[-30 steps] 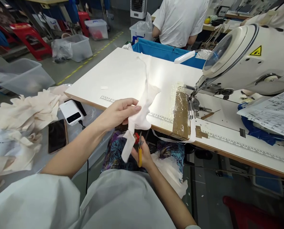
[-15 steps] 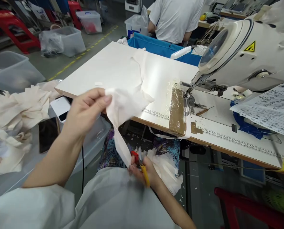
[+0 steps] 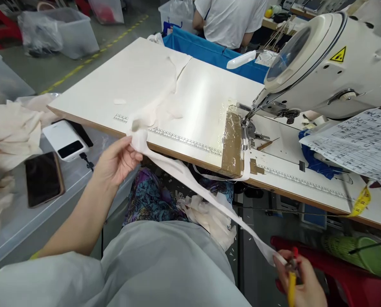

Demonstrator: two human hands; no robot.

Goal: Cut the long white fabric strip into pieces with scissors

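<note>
Stretching between both hands, the white fabric strip (image 3: 193,183) runs taut below the desk (image 3: 97,91) edge: left hand (image 3: 118,160) pinches its upper end with closed fingers, right hand (image 3: 301,285) grips the lower end alongside yellow-handled scissors (image 3: 292,285)

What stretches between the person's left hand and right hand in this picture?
In the head view, a white fabric strip runs taut from the left hand down to the right hand, which also holds yellow-handled scissors.
</note>
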